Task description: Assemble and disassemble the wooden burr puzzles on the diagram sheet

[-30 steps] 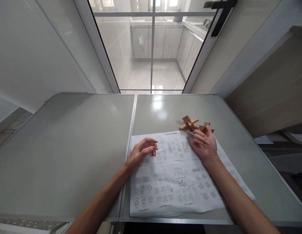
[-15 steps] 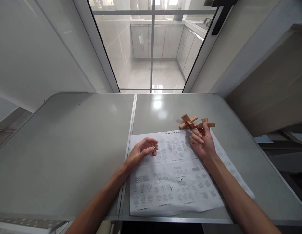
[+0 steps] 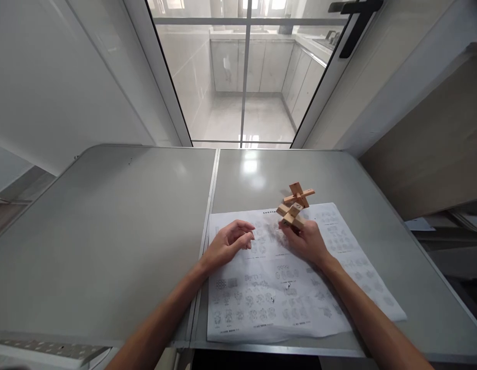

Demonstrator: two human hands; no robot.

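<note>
Wooden pieces joined in a cross shape are gripped by my right hand, over the upper part of a printed paper sheet. Just behind them, a second crossed wooden assembly rests on the table beyond the sheet's far edge. My left hand is over the sheet's upper left, fingers curved and apart from the thumb, holding nothing. The sheet shows rows of small diagrams and has two small torn spots near its middle.
The grey table has a metal seam left of the sheet. Beyond its far edge stands a glass door with a black handle. A wooden panel and shelves with papers are at the right.
My right hand has moved left and nearer, turning over with the held wooden pieces, away from the other assembly. My left hand has hardly moved. The view has shifted slightly.
</note>
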